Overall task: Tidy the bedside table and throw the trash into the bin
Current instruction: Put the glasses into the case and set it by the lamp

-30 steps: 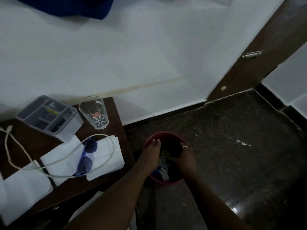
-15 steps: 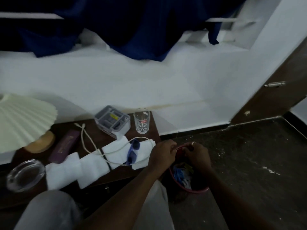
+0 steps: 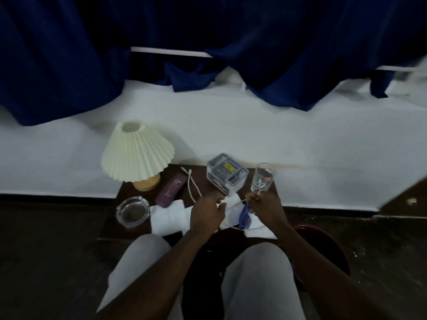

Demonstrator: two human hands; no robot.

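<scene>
Spread along the front edge of the dark bedside table (image 3: 111, 227): flat white tissues (image 3: 169, 215), blue sunglasses (image 3: 245, 218) and looping white cable (image 3: 193, 185); dark-red bin (image 3: 323, 245) off its right corner.

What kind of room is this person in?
Most likely a bedroom: a small dark wooden bedside table carries a cream pleated-shade lamp and a clear drinking glass, with dark blue curtains behind.

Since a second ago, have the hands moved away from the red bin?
Yes. The left hand and right hand have left the red bin and gone left, over the bedside table, at the white cable.
</scene>
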